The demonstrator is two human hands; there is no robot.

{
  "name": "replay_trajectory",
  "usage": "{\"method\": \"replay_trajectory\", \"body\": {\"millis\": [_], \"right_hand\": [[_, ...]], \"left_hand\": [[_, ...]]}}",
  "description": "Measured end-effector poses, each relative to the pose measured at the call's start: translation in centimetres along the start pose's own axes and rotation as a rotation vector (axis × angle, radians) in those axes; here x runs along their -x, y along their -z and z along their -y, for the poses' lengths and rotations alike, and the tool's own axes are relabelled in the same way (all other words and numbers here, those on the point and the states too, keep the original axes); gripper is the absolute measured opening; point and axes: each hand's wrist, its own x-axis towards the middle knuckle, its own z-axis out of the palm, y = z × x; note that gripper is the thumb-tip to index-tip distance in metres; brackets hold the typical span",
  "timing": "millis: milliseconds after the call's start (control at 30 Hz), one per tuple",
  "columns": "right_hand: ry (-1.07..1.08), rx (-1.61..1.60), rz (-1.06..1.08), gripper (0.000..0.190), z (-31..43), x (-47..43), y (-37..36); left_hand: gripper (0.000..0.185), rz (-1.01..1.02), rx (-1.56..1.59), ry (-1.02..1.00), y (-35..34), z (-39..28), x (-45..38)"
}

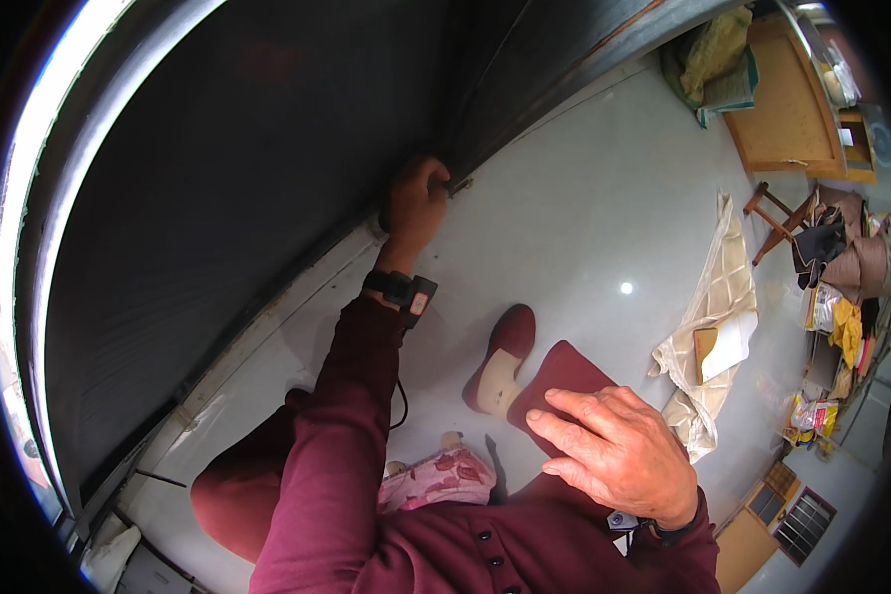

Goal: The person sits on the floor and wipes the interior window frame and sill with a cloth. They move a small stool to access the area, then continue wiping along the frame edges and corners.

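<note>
My left hand [417, 204] reaches out to the bottom edge of a dark door panel [252, 148]. Its fingers are curled around a small dark object [438, 187], which deep shadow makes hard to identify. Over my bent right knee, my right hand [612, 453] is held palm down, fingers apart and nothing in them. Both wrists carry dark straps; on the left one is a small black device [418, 301] with a label. A maroon slipper [512, 334] shows on one foot, over a beige sock.
Pale floor [564, 223] stretches along the door's sill. To the right lie a checked cloth [720, 297] and a book or pad [724, 347] on it. Farther off are a wooden stool [776, 223], bags [824, 308] and a wooden cabinet [783, 96]. Patterned pink fabric [441, 479] lies beneath me.
</note>
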Motion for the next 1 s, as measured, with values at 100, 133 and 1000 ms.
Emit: {"method": "replay_trajectory", "body": {"millis": [100, 133, 1000], "right_hand": [[-0.003, -0.008, 0.012, 0.054, 0.0, -0.1, -0.1], [-0.001, -0.008, 0.013, 0.054, 0.0, -0.1, -0.1], [-0.021, 0.018, -0.032, 0.051, -1.1, 0.6, 0.2]], "left_hand": [[0.02, -0.088, -0.07, 0.009, -1.2, 1.0, 0.2], [0.021, -0.107, -0.064, -0.02, -1.4, 1.5, 0.3], [0.012, -0.024, -1.03, -0.343, -4.9, 6.9, -1.1]]}}
